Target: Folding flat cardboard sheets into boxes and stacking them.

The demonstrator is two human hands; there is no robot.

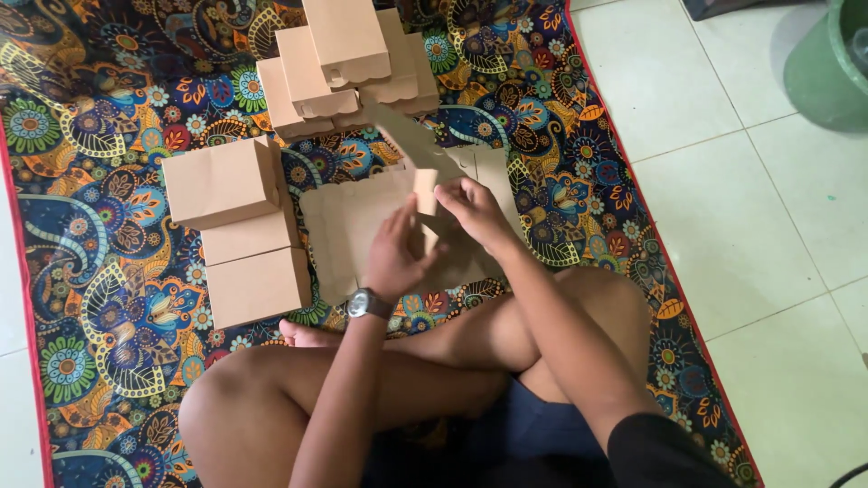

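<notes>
My left hand, with a wristwatch on its wrist, and my right hand both grip a flat brown cardboard box blank that is partly folded and lifted off the floor. Under it lies a stack of flat scallop-edged cardboard blanks on the patterned mat. My crossed legs fill the lower part of the view.
Folded brown boxes are stacked at the left, and more finished boxes stand at the back. White floor tiles lie to the right of the mat. A green bucket sits in the top right corner.
</notes>
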